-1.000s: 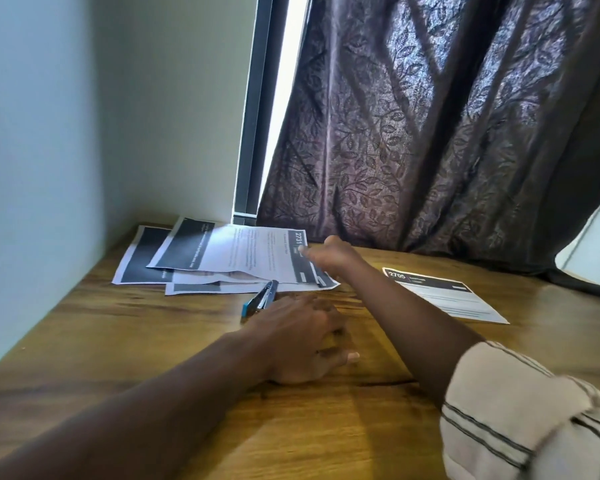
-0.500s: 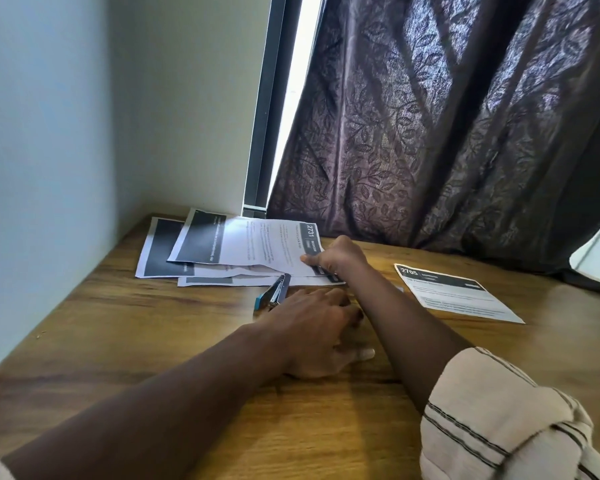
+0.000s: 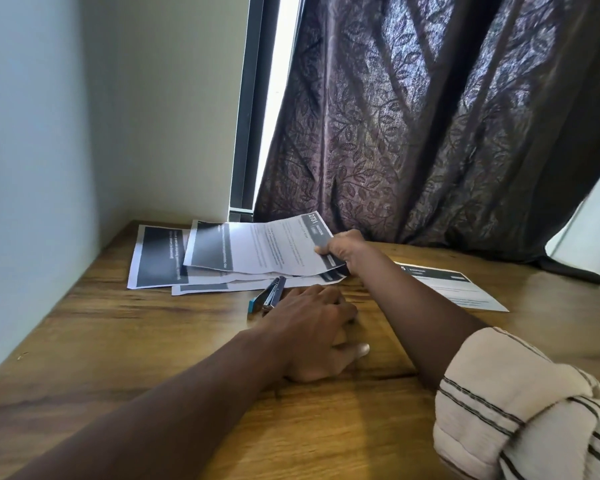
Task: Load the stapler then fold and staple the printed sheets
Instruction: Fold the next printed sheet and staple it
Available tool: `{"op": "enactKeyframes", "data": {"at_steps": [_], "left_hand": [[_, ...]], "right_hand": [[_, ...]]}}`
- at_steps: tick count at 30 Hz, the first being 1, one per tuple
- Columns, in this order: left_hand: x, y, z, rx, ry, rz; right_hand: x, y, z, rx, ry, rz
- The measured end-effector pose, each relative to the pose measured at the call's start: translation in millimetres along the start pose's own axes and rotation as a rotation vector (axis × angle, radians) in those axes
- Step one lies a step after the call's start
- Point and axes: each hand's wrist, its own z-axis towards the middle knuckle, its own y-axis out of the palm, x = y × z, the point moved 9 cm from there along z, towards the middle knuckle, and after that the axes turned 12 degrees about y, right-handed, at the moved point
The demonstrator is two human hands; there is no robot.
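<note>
- Right hand (image 3: 343, 252) – arm stretched fwd, fingers pinching corner of top white printed sheet (image 3: 257, 249), lifting it off pile.
- Left hand (image 3: 312, 334) – palm down, flat, holding nothing, on brown wooden desk (image 3: 118, 341) beside blue-tipped metal stapler (image 3: 269, 298).

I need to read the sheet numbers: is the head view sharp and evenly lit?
Head view: blown-out glare in the window gap; the top sheet, pinched by the right hand, shows a large number, its small text too soft to read; wide-angle bending leans wall and curtain.
</note>
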Motion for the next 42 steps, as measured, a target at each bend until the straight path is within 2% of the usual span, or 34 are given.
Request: {"op": "enactKeyframes", "data": {"at_steps": [4,7,10,13,17,19,23,24,26,31,33,35,39,42], "left_hand": [[1,-3,2,0.02,0.009,0.023],[4,-14,3,0.139,0.047,0.107],[10,-42,-4,0.45,0.084,0.193],[10,-80,-22,0.761,0.09,0.15],[-13,-136,-43,1.003,-0.023,0.089],[-15,-158,-52,1.09,-0.024,-0.038],[-24,-160,-46,1.016,0.011,-0.668],[-30,-155,-43,0.994,-0.007,-0.83],[-40,-147,-42,0.972,-0.068,-1.001],[-61,-136,-50,1.095,-0.227,-0.994],[-71,-132,-54,1.154,-0.303,-0.938],[-79,-128,-58,1.196,-0.35,-0.921],[-89,-125,-65,1.232,-0.37,-0.88],[-89,-126,-67,1.237,-0.351,-0.845]], "right_hand": [[-15,-34,-16,0.032,-0.186,0.184],[-31,-79,-44,0.115,-0.329,0.231],[-55,-132,-92,0.209,-0.467,0.233],[-79,-176,-142,0.207,-0.573,0.245],[-100,-208,-194,0.098,-0.692,0.209],[-105,-208,-212,0.011,-0.703,0.139],[-108,-197,-225,-0.142,-0.641,0.065],[-108,-196,-223,-0.146,-0.631,0.068],[-108,-196,-218,-0.093,-0.626,0.103],[-86,-184,-199,0.002,-0.566,0.271],[-73,-172,-197,0.013,-0.529,0.252],[-64,-164,-201,0.016,-0.567,0.189],[-58,-147,-211,-0.121,-0.682,0.161],[-59,-143,-211,-0.132,-0.724,0.139]]}}
